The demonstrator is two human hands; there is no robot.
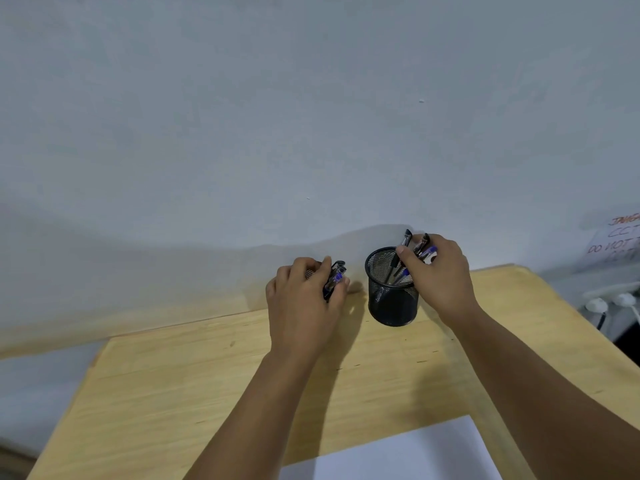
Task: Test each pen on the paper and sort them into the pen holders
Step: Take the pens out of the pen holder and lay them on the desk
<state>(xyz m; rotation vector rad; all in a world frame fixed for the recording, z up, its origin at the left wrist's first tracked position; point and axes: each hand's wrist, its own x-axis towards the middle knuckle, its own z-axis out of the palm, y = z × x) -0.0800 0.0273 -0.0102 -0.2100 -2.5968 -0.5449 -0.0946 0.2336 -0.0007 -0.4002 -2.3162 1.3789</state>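
Right hand [438, 271]: at 1 o'clock from table centre, fingers closed around the tops of a pen bunch [415, 249]; lower ends of these pens stand inside the holder, caps black and blue.

Left hand [304, 296]: at 11 o'clock, just left of the holder, fingers curled around a second pen cluster [335, 276], dark with blue parts. What lies under this hand is hidden; a second holder cannot be made out for certain.

Holder [391, 299]: black mesh cup, upright, at 12 o'clock on the table, between the two hands, touching the right one.

Paper [398, 452]: white sheet, at 6 o'clock, near edge of table, well apart from holder, partly cut off by the frame.

Table [194, 375]: light wood, set against a white wall [277, 116].

Handwritten notice [620, 240]: on wall at 3 o'clock, text partly cropped.
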